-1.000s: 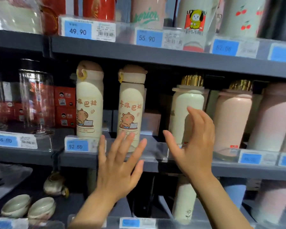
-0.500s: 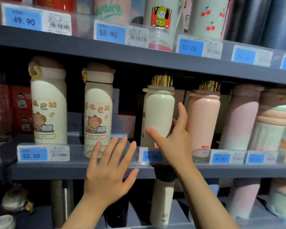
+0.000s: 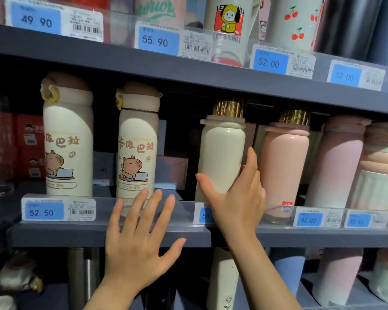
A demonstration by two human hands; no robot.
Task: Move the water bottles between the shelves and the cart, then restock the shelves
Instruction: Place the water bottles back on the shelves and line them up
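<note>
1. Water bottles stand in a row on the middle shelf (image 3: 54, 236), upright. Far left: cream capybara bottle (image 3: 67, 151) w/ tan lid, above the 52.50 price tag (image 3: 44, 210).
2. Next: 2nd capybara bottle (image 3: 137, 148), same print, apart from the 1st.
3. Left hand (image 3: 137, 240) is in front of the shelf edge, fingers spread & straight, holding nothing; fingertips overlap the 2nd capybara bottle's base, contact unclear.
4. Cream gold-cap bottle (image 3: 222, 153) stands mid-shelf, upright.
5. Right hand (image 3: 235, 202) is at its lower part: thumb across the front, fingers reaching round the right side, partly wrapped; not a full grip as far as can be seen.
6. Pink gold-cap bottle (image 3: 285, 166) just beside it on the right, above the 45.00 tag (image 3: 308, 219).
7. More pink/pastel bottles further right; top & bottom shelves also hold bottles.
</note>
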